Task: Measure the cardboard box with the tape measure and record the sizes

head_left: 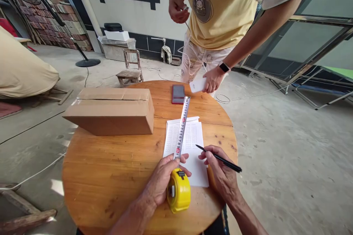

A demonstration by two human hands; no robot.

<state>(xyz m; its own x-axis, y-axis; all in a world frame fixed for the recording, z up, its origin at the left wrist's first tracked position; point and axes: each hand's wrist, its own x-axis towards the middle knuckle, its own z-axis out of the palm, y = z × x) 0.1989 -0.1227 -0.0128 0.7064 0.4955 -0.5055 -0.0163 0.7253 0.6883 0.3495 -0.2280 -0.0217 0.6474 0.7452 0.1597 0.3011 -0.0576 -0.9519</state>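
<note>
My left hand [165, 176] grips a yellow tape measure [180, 192], thumb resting by the mouth of its case. The silver blade [181, 130] is pulled out away from me, over printed paper sheets [194, 169], and its tip reaches a dark red-edged phone-like slab [178, 94]. In my right hand [220, 169] is a black pen [224, 161], its point aimed left just above the paper's right side. All of this is on or over a round wooden table [118, 183].
A closed cardboard box [113, 114] sits at the table's left. Across it stands a person in a yellow shirt [226, 11], one hand on a white box [198, 85], the other holding a white cable [190, 29]. Behind are a small wooden chair [131, 68] and a standing fan [87, 62].
</note>
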